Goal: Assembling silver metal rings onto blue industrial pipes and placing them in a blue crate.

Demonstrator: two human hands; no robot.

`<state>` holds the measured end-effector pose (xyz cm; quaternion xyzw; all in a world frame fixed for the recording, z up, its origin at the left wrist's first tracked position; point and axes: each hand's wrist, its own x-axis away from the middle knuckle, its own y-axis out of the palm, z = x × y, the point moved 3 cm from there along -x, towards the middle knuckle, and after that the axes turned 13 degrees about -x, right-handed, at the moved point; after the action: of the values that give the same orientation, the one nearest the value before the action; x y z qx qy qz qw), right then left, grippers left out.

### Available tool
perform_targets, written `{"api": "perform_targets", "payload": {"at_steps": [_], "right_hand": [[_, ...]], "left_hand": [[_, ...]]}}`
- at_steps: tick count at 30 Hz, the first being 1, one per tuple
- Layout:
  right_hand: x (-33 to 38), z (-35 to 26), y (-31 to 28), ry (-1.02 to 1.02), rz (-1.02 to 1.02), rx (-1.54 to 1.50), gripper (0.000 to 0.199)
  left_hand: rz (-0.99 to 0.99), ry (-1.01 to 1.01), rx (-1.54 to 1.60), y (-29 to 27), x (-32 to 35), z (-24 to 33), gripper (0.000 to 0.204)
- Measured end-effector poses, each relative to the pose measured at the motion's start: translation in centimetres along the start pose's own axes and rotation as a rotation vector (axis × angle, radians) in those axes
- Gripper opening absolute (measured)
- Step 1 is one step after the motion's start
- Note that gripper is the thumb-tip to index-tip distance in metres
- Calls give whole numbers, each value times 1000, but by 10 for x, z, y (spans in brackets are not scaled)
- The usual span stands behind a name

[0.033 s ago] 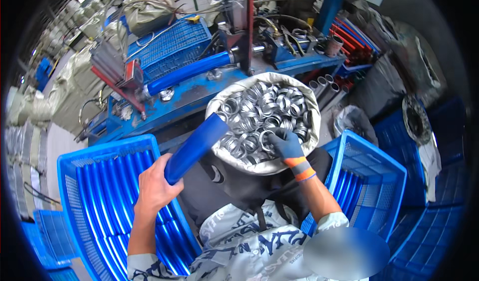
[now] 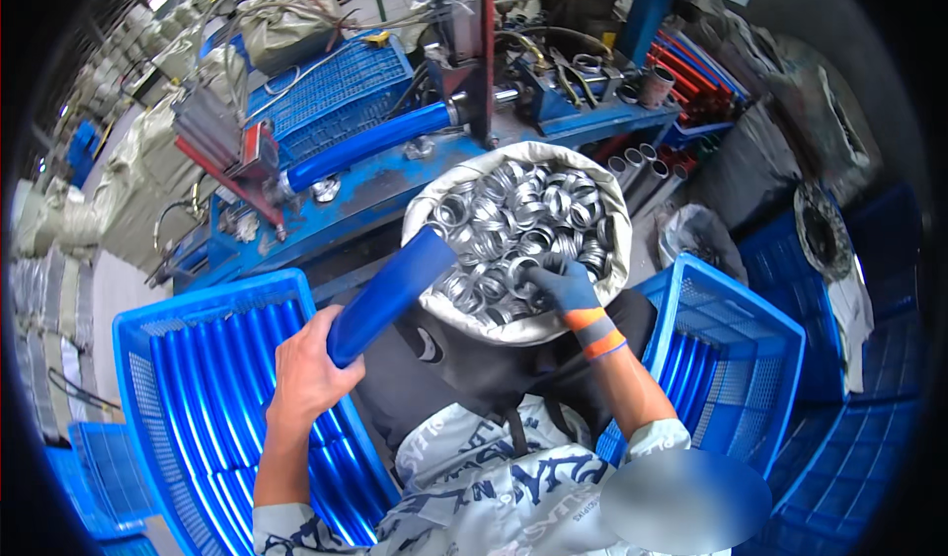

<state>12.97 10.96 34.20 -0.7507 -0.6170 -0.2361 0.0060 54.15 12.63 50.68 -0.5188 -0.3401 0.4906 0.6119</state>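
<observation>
1. Blue tube: at the worker's eleven o'clock, tilted, its open far end pointing toward one.
2. Left hand: bare, fingers wrapped around the near end.
3. Right hand: gloved, fingertips pinching a silver ring above the ring-filled cloth sack, twelve o'clock.
4. Left crate, ten o'clock, and right crate, two o'clock: both hold blue tubes.

The person's bare left hand holds a smooth, round blue tube. Its far end is at the edge of a big white cloth sack full of shiny silver metal rings. The right hand, in a dark glove with an orange-and-grey cuff, pinches one ring.
</observation>
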Motion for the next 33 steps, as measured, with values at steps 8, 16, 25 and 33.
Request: {"api": "perform_targets", "payload": {"at_steps": [8,16,25,33], "right_hand": [[39,0,29,-7,-389,-678,72],[39,-20,43,-170,-432,-563,60],[51,-57,53,-216,-438,-142,91],[27,-70,61,-214,-539,-237,88]], "left_hand": [[-36,102,24,-17,-19,33,56],[-81,232,-43,-20,-30,40,61],[-96,229,-21,-10,-31,30,65],[-2,159,-18,10,-25,23,66]]}}
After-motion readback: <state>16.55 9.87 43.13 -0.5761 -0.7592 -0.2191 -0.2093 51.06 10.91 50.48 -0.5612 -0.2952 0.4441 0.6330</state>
